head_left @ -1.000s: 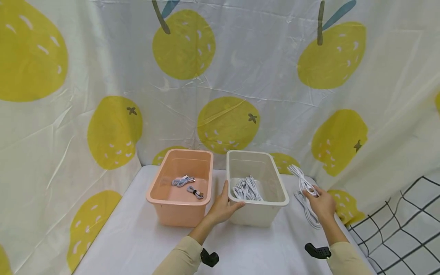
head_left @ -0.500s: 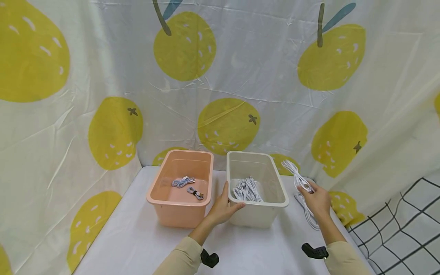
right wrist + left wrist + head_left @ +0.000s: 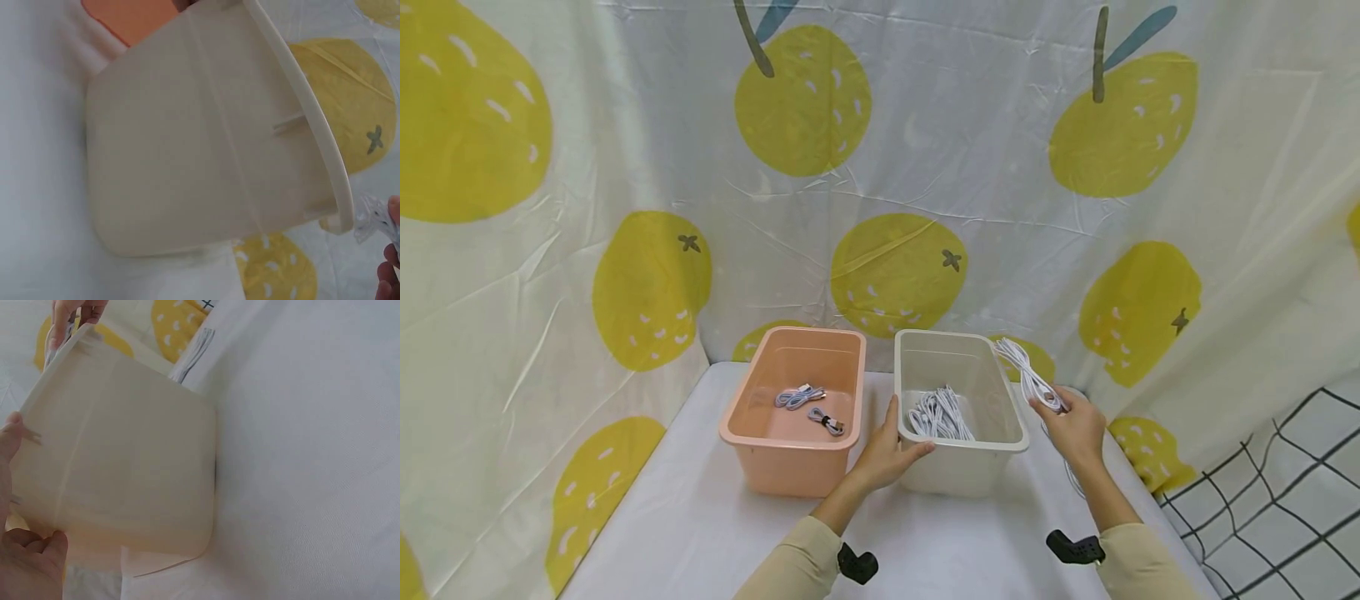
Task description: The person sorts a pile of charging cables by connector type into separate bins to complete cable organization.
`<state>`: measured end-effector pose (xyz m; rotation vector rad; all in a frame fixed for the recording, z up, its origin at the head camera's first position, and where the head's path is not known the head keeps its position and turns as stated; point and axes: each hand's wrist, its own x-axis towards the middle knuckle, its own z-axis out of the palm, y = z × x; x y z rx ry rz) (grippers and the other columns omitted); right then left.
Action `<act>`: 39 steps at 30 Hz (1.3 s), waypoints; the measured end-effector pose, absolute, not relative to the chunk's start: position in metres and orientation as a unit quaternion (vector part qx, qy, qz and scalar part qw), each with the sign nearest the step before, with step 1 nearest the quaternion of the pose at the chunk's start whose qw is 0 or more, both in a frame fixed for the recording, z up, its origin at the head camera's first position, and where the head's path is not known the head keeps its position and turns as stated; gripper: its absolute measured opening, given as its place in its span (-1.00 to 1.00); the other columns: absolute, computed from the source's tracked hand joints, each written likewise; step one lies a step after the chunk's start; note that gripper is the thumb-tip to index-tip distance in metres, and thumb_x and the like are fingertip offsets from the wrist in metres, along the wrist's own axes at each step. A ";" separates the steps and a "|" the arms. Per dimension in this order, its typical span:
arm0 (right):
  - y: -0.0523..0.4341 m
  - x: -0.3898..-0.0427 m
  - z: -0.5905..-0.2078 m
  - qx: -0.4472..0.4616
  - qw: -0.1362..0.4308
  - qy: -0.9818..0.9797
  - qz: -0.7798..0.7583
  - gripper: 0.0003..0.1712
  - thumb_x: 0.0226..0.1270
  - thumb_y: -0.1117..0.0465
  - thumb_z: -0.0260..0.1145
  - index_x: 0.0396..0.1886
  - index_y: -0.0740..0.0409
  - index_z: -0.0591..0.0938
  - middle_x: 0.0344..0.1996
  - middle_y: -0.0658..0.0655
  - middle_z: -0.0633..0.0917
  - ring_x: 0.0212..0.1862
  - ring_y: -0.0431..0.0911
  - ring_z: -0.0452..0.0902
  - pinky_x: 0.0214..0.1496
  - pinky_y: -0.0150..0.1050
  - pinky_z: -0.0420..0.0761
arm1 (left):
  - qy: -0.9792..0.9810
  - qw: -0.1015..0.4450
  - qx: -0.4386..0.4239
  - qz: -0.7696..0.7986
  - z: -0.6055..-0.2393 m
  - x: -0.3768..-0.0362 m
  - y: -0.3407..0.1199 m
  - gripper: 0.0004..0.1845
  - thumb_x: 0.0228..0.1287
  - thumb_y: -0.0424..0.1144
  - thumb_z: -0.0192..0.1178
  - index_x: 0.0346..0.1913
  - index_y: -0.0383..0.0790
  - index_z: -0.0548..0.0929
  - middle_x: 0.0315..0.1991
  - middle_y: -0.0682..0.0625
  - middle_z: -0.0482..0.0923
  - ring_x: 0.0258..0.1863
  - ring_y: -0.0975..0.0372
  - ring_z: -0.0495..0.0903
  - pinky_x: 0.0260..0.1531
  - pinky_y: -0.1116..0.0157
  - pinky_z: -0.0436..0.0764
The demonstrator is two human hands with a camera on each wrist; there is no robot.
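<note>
Left hand (image 3: 886,454) grips white bin (image 3: 992,433) rim. Right hand (image 3: 1073,429) pinches cable (image 3: 1026,375) beside bin. Risk: trailing loops snag rim, spill onto worktop (image 3: 700,533).

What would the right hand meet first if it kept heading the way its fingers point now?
Probably the white bin's right rim: the right hand, gripping the white cable, points up-left toward it. Depth is unclear.

No text, label, brand, number or sign can be read on the bins (image 3: 958,367), cables (image 3: 1030,379), or fruit-printed backdrop (image 3: 895,271).
</note>
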<state>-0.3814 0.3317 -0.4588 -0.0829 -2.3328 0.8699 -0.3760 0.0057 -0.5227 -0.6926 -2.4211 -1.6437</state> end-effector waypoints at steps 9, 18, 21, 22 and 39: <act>0.307 -0.385 -0.454 -0.011 0.328 -0.886 0.328 -0.41 0.19 0.15 0.60 0.16 0.36 0.70 -0.02 0.44 0.72 0.00 0.42 0.60 -0.02 0.26 0.47 | -0.802 0.065 -0.228 -0.549 -0.520 -0.373 0.006 0.19 0.32 0.01 0.44 0.65 -0.37 -0.20 0.51 -0.36 0.22 0.43 -0.09 0.32 0.35 -0.11 0.34; 0.272 -0.393 -0.446 0.027 0.335 -0.889 0.311 -0.41 0.13 0.12 0.63 0.14 0.28 0.74 -0.09 0.45 0.73 -0.09 0.46 0.61 -0.09 0.26 0.48 | -0.793 0.063 -0.232 -0.560 -0.518 -0.372 0.004 0.18 0.33 -0.01 0.44 0.67 -0.28 -0.20 0.52 -0.31 0.23 0.43 -0.07 0.34 0.33 -0.11 0.36; 0.261 -0.397 -0.446 0.035 0.343 -0.886 0.310 -0.44 0.09 0.13 0.64 0.08 0.29 0.76 -0.10 0.43 0.74 -0.10 0.44 0.63 -0.11 0.24 0.49 | -0.794 0.060 -0.232 -0.559 -0.520 -0.373 0.005 0.18 0.33 -0.01 0.44 0.67 -0.28 -0.22 0.53 -0.31 0.22 0.43 -0.08 0.33 0.33 -0.12 0.36; 0.258 -0.398 -0.446 0.037 0.343 -0.886 0.308 -0.45 0.09 0.13 0.64 0.07 0.29 0.77 -0.11 0.42 0.75 -0.11 0.42 0.63 -0.13 0.23 0.49 | -0.794 0.060 -0.233 -0.558 -0.520 -0.373 0.005 0.19 0.33 0.00 0.43 0.67 -0.29 -0.22 0.53 -0.32 0.21 0.44 -0.08 0.33 0.33 -0.12 0.36; 0.243 -0.405 -0.435 0.122 0.052 -0.934 0.331 -0.21 0.40 -0.01 0.44 0.50 0.21 0.43 0.30 0.39 0.56 0.24 0.38 0.51 0.18 0.28 0.52 | -0.790 0.076 -0.245 -0.557 -0.525 -0.373 0.007 0.15 0.34 -0.03 0.43 0.66 -0.32 -0.19 0.54 -0.25 0.22 0.44 -0.04 0.33 0.34 -0.08 0.36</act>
